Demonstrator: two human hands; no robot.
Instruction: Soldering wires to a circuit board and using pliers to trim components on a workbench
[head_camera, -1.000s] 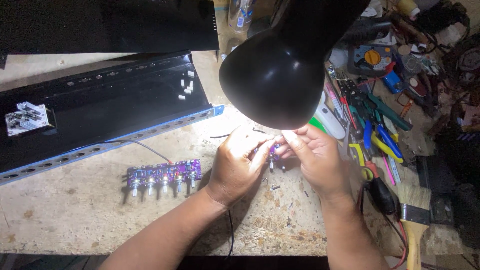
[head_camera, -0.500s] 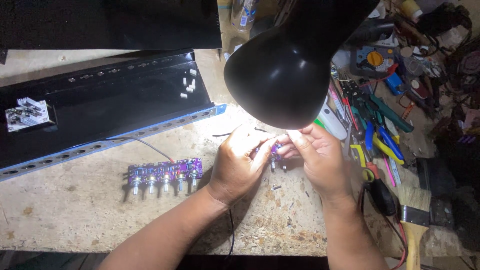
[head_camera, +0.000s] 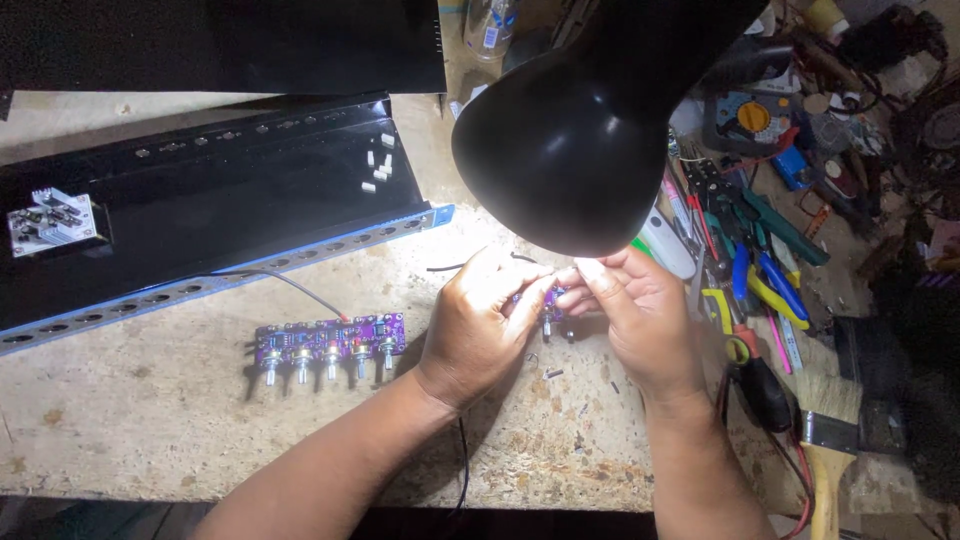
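Directly under the black dome-shaped lamp shade (head_camera: 590, 130), the left hand (head_camera: 480, 325) and the right hand (head_camera: 640, 320) meet over the worn, stained workbench top (head_camera: 130, 420). Both pinch one small purple circuit board (head_camera: 549, 303) between fingertips, the grips narrow and closed on it. It sits between the two hands, just above the bench surface, mostly covered by fingers. Its metal shafts seem to point down toward the bench; its long axis cannot be told.

One long purple circuit board with five metal-shafted knobs (head_camera: 328, 345) lies flat to the left of the hands, its long axis running left to right, the shafts pointing toward the person. One black metal chassis with a blue front edge (head_camera: 220, 215) lies beyond it, holding about five small white plastic pieces (head_camera: 379, 165) and one small grey-white module (head_camera: 52, 220). One wooden-handled brush (head_camera: 828, 450) lies at the right, beside a heap of coloured pliers and cutters (head_camera: 750, 270).
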